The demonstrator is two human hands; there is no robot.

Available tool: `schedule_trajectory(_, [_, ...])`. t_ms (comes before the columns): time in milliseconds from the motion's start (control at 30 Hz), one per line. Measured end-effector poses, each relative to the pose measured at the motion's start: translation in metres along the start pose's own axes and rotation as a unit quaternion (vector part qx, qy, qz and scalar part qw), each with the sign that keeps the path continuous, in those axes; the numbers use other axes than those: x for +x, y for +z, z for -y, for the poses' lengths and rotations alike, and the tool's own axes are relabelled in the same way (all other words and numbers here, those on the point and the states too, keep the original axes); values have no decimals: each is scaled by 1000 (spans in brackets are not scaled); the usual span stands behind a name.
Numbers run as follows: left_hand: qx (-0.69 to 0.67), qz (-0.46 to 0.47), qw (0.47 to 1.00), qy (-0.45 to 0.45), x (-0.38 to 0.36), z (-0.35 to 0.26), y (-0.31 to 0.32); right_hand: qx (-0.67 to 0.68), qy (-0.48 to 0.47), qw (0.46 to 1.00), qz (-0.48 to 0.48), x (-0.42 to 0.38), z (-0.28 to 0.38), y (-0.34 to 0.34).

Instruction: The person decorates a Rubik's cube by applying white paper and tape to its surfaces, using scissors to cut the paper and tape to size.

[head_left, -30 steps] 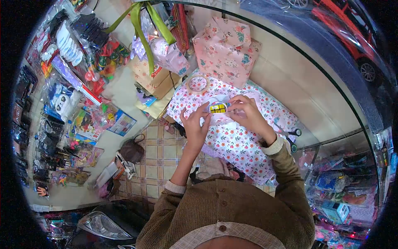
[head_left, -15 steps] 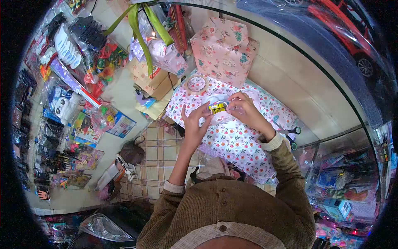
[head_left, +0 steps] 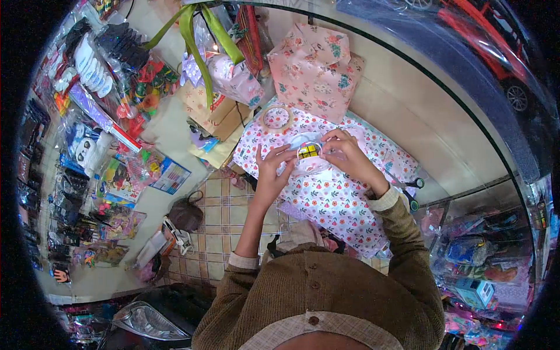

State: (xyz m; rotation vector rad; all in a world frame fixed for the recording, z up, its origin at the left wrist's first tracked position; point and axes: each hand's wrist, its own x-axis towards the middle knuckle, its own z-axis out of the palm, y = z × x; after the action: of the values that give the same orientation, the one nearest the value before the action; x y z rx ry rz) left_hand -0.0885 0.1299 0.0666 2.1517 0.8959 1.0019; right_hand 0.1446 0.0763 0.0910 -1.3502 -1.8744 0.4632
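Observation:
A small puzzle cube (head_left: 308,151) with yellow faces and black lines sits inside clear plastic wrapping (head_left: 313,168). My left hand (head_left: 274,169) grips the plastic at the left of the cube, its little finger raised. On the cube's other side, the fingers of my right hand (head_left: 345,156) pinch the plastic; their tips are partly hidden. Both hands are over flower-patterned wrapping paper (head_left: 332,201) spread out in front of me. A roll of tape (head_left: 276,118) lies on this paper, beyond my left hand.
Scissors with dark green handles (head_left: 413,195) lie at the right edge of the paper. Behind stands a pink floral package (head_left: 315,73). Brown paper bags (head_left: 213,114) and green ribbon (head_left: 198,44) are at the back left. Packaged goods line both sides.
The cube has shifted slightly to the right and turned a little between my hands. My left fingers have moved slightly; my right hand stays nearly in place.

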Motion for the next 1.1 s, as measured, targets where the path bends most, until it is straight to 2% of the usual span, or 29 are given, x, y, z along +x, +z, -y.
schedule_trajectory(367, [-25,-20,999,-11,4,1,3,-47,10,999,11,1,8,-4])
schedule_trajectory(567, [-36,-17,999,-26,3,6,4,-20,9,1000,2,3,6,-4])
schedule_trajectory(733, [-41,-17,998,-33,3,6,4,-41,-15,999,-15,2,8,-4])
schedule_trajectory(967, [-22,22,1000,2,2,4,1,4,25,1000,-4,2,0,-1])
schedule_trajectory(1067, [-16,35,999,-1,1,-2,-2,-20,-8,1000,-10,3,3,-3])
schedule_trajectory(1100, [-10,50,999,-10,1,-3,-4,3,9,1000,-2,3,5,-5])
